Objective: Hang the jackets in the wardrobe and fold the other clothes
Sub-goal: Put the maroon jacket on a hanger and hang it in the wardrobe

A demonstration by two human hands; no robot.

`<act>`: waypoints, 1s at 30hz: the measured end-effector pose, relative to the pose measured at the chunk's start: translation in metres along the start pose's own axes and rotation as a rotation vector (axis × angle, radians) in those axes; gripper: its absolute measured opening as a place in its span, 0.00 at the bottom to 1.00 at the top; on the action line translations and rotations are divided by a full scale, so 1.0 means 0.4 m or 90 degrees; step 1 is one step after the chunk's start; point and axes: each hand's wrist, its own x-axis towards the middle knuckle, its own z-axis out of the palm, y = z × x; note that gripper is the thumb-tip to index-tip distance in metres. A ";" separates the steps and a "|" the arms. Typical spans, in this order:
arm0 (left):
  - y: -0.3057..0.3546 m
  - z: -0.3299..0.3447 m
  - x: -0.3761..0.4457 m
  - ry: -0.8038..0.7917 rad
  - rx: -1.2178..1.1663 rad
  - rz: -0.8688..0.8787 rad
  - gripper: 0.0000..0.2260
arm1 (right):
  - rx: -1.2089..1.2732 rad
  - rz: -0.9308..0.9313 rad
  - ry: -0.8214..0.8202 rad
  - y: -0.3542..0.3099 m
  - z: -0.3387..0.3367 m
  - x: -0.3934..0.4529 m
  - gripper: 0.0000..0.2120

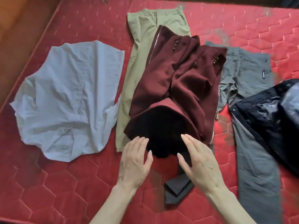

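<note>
A maroon jacket (pixel 181 81) with a black-lined collar (pixel 161 131) lies crumpled in the middle of the red mattress (pixel 64 183), on top of khaki trousers (pixel 145 29). My left hand (pixel 135 159) hovers at the near left edge of the collar, fingers straight and holding nothing. On the collar's near right edge is my right hand (pixel 199 160), fingers also extended and empty. A pale blue shirt (pixel 68 97) lies spread at the left. Grey trousers (pixel 252 143) stretch along the right, partly under a shiny black jacket (pixel 271 120).
A dark grey trouser leg end (pixel 176 189) pokes out between my forearms near the front. A brown wooden surface (pixel 21 21) borders the mattress at the upper left.
</note>
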 end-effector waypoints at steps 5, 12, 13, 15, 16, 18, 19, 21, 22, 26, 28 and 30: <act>-0.074 0.160 0.032 -0.028 0.062 0.016 0.22 | -0.078 -0.003 -0.064 0.144 0.153 0.024 0.33; -0.140 0.293 0.083 -0.102 0.191 0.101 0.32 | -0.192 0.061 -0.133 0.253 0.265 0.075 0.42; -0.147 0.305 0.086 -0.123 0.216 0.107 0.35 | -0.202 0.056 -0.144 0.261 0.278 0.081 0.44; -0.154 0.325 0.093 -0.161 0.260 0.116 0.41 | -0.229 0.034 -0.161 0.271 0.298 0.087 0.48; -0.155 0.333 0.094 -0.175 0.275 0.116 0.43 | -0.237 0.020 -0.158 0.275 0.305 0.087 0.48; -0.151 0.342 0.097 -0.179 0.294 0.114 0.42 | -0.239 -0.009 -0.119 0.285 0.311 0.082 0.44; -0.149 0.342 0.097 -0.170 0.300 0.116 0.40 | -0.233 -0.021 -0.088 0.289 0.309 0.080 0.41; -0.148 0.335 0.100 -0.143 0.300 0.129 0.35 | -0.215 -0.032 -0.042 0.294 0.300 0.076 0.34; -0.147 0.327 0.100 -0.130 0.293 0.138 0.32 | -0.205 -0.038 -0.023 0.296 0.294 0.072 0.31; -0.118 0.273 0.108 -0.067 0.229 0.171 0.23 | -0.150 -0.038 0.053 0.278 0.222 0.061 0.22; -0.081 0.230 0.120 -0.023 0.177 0.171 0.20 | -0.126 -0.002 0.101 0.259 0.157 0.066 0.21; -0.033 0.176 0.138 0.006 0.138 0.162 0.19 | -0.148 0.021 0.156 0.241 0.087 0.071 0.20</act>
